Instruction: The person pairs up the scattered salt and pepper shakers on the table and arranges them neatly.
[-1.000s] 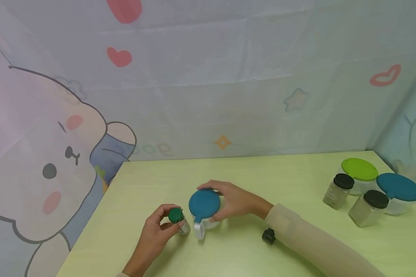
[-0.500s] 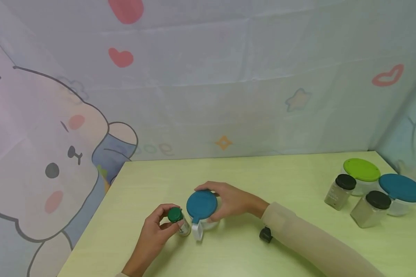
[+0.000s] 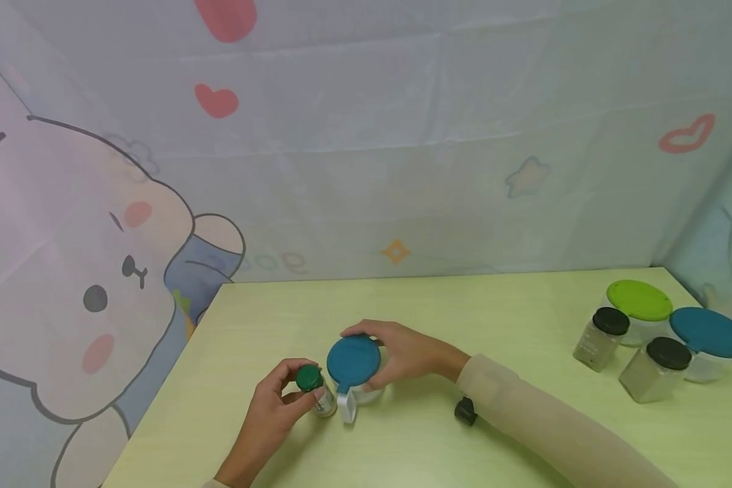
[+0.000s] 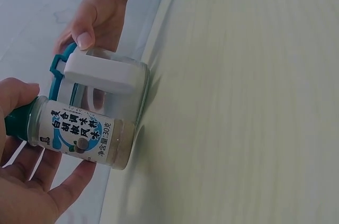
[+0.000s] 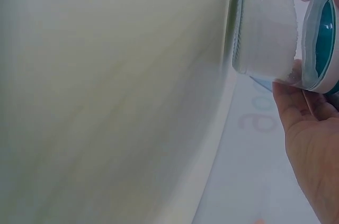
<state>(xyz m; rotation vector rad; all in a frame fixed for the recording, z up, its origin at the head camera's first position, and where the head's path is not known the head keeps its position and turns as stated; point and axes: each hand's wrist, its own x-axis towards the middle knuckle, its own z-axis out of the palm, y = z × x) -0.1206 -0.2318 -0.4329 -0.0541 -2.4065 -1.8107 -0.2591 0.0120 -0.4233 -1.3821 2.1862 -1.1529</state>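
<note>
The left hand (image 3: 274,401) pinches a bottle (image 4: 79,133) as the right hand (image 3: 405,352) grips a jar (image 3: 354,361) just beside it, apparently mid-arrangement, the next move likely calling for gentle release.

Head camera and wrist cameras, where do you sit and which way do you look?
Head: on the head, looking forward and down at the table; shows left hand, right hand and right sleeve.
Left wrist: on that wrist, looking at the left hand holding the bottle; right hand shows too.
Right wrist: on that wrist, looking at the right hand gripping the handled jar.
Head and left wrist both see the bottle and handled jar.
</note>
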